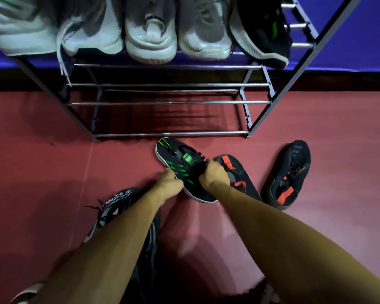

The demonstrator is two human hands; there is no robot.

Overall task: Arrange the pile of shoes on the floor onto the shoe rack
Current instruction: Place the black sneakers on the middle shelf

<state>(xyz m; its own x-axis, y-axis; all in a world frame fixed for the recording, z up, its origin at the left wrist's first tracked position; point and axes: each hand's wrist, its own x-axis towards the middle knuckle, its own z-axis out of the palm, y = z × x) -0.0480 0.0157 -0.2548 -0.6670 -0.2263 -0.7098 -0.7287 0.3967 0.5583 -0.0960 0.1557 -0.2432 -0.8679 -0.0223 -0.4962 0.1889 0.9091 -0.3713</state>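
Right hand (213, 174) first: fingers curled tight over the collar of the black-and-green shoe (176, 153), gripping it by the opening. Left hand (171, 183) is on it too, fingers tucked round the white sole edge on its left side. So it's a two-handed hold, toe pointing far and left, right at the foot of the shoe rack (169, 102). Whether the sole sits on the red floor (42, 161) or just off it, I can't tell. Green label on the tongue, print too small to read.

Just beside my right hand, on the right, lies a black shoe with red-orange patches (241, 172). Its match (291, 172) sits further right, apart from it. Near and left, under my left forearm, a grey-and-black shoe (116, 202) shows white lettering on the tongue. It looks something like "PRORENG", but it's not sharp enough to be sure.

Further out, the rack's chrome bars run left to right. Its far shelf carries a row of white and grey sneakers (150, 34), with a black shoe with green trim (263, 34) at the right end. One white sneaker in the middle has small dark writing on its pull tab, unreadable from here.
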